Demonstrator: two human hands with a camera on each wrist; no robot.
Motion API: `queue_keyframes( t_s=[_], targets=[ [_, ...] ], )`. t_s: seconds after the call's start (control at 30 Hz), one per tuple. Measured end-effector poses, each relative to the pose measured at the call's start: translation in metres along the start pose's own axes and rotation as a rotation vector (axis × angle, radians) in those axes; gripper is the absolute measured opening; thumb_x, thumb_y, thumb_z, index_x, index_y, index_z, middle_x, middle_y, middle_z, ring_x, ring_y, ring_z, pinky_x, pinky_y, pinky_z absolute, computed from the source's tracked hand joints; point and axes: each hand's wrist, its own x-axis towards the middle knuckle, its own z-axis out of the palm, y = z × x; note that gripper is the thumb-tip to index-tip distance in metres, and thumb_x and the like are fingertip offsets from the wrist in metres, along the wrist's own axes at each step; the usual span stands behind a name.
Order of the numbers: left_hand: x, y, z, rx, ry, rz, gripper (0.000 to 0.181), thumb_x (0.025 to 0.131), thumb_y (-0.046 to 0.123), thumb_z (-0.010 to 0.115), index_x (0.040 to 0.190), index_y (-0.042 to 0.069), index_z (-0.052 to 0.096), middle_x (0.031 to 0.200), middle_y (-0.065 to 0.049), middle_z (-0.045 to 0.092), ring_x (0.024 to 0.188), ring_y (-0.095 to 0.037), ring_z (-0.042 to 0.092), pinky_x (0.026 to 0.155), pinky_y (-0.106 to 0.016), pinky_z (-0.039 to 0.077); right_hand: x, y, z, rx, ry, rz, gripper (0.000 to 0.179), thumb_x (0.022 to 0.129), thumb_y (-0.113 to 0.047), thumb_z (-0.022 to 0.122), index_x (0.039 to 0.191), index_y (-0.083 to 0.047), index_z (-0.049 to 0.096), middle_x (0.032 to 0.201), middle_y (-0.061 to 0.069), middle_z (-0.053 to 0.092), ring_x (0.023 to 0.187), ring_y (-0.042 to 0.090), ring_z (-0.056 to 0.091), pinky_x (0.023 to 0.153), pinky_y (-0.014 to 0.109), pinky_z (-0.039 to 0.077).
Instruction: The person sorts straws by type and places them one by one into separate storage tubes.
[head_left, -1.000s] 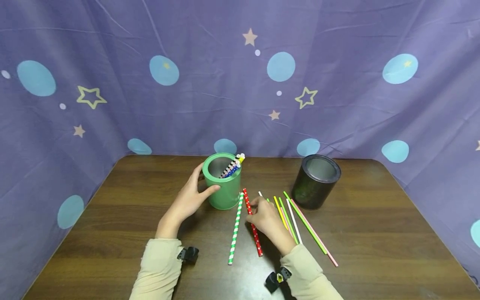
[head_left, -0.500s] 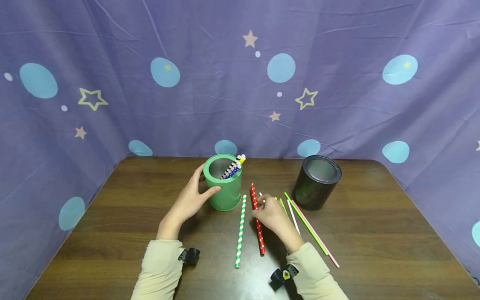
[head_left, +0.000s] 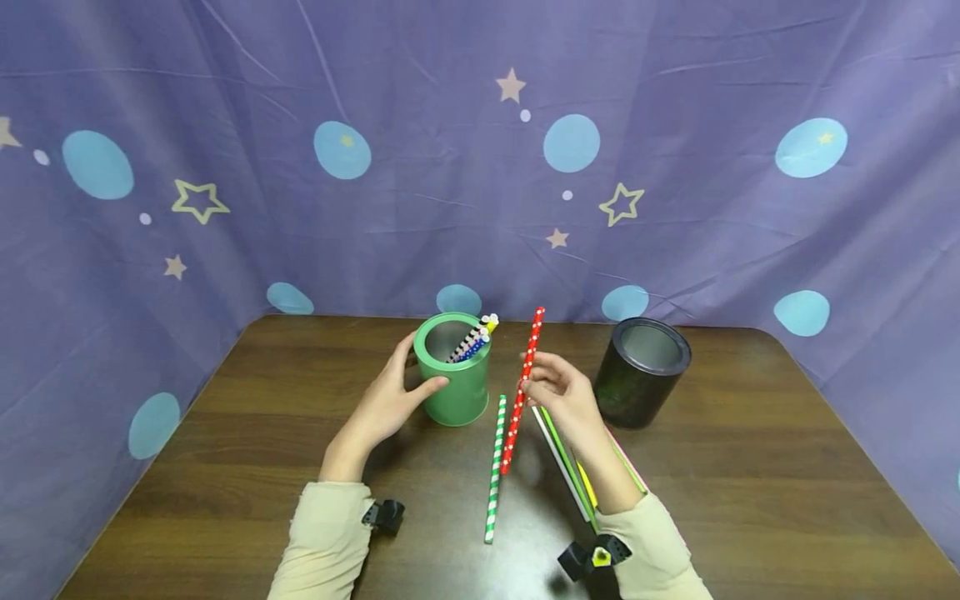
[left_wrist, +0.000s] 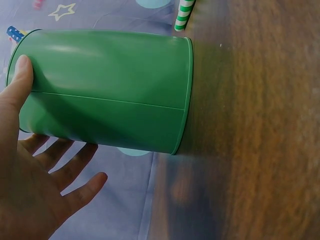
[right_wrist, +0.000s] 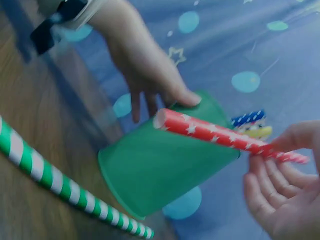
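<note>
My right hand (head_left: 567, 404) pinches a red paper straw with white stars (head_left: 513, 433) between thumb and fingers, held up at a slant above the table. My left hand (head_left: 384, 402) grips the side of an upright green can (head_left: 457, 398), thumb in front and fingers behind. In the left wrist view the thumb lies on the green can (left_wrist: 105, 70) near its rim. Several patterned straws (head_left: 472, 343) lean inside the can, against its right rim. A green-and-white striped paper straw (head_left: 496, 471) lies on the table beneath the red one.
A black can (head_left: 641, 383) stands upright at the right, behind my right hand. Several thin straws, one of them white (head_left: 558, 460), lie partly hidden under my right forearm. A purple curtain (head_left: 420, 208) with stars and dots hangs behind the wooden table (head_left: 750, 450).
My right hand has lifted the red straw off the table, tilting its far end up and to the right. My left hand keeps its hold on the green can.
</note>
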Motion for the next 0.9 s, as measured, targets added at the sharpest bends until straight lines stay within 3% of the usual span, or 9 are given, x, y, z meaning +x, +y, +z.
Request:
queue_keyframes(
  t_s=[0.17, 0.47, 0.67, 0.9],
  targets=[
    [0.0, 0.0, 0.001, -0.003, -0.004, -0.006, 0.092, 0.089, 0.058, 0.066, 0.158, 0.029, 0.013, 0.158, -0.009, 0.03, 0.143, -0.033, 0.031, 0.108, -0.064, 0.029, -0.005, -0.012, 0.001, 0.187, 0.03, -0.135, 0.028, 0.087, 0.014, 0.057, 0.114, 0.006, 0.061, 0.089, 0.009, 0.069, 0.076, 0.014, 0.067, 0.068, 0.029, 0.057],
    [0.0, 0.002, 0.0, 0.0, 0.004, -0.002, 0.09, 0.088, 0.056, 0.067, 0.158, 0.03, 0.015, 0.156, -0.008, 0.032, 0.142, -0.031, 0.032, 0.108, -0.065, 0.029, -0.009, -0.021, 0.006, 0.303, 0.13, -0.23, 0.025, 0.087, 0.015, 0.061, 0.1, -0.007, 0.064, 0.091, 0.004, 0.073, 0.084, 0.016, 0.071, 0.078, 0.031, 0.057],
    [0.0, 0.002, 0.0, 0.002, 0.002, 0.0, 0.09, 0.088, 0.057, 0.067, 0.158, 0.031, 0.015, 0.157, -0.008, 0.032, 0.142, -0.032, 0.034, 0.107, -0.065, 0.03, -0.009, -0.021, 0.006, 0.341, 0.162, -0.267, 0.028, 0.086, 0.016, 0.064, 0.1, -0.009, 0.065, 0.096, 0.007, 0.075, 0.09, 0.02, 0.072, 0.081, 0.035, 0.057],
    [0.0, 0.004, 0.0, -0.003, -0.001, 0.003, 0.09, 0.089, 0.055, 0.067, 0.158, 0.03, 0.015, 0.157, -0.009, 0.032, 0.142, -0.033, 0.034, 0.107, -0.065, 0.03, -0.007, -0.017, 0.006, 0.317, 0.145, -0.281, 0.021, 0.087, 0.013, 0.065, 0.107, 0.004, 0.066, 0.098, 0.009, 0.075, 0.092, 0.021, 0.071, 0.083, 0.035, 0.057]
  ],
)
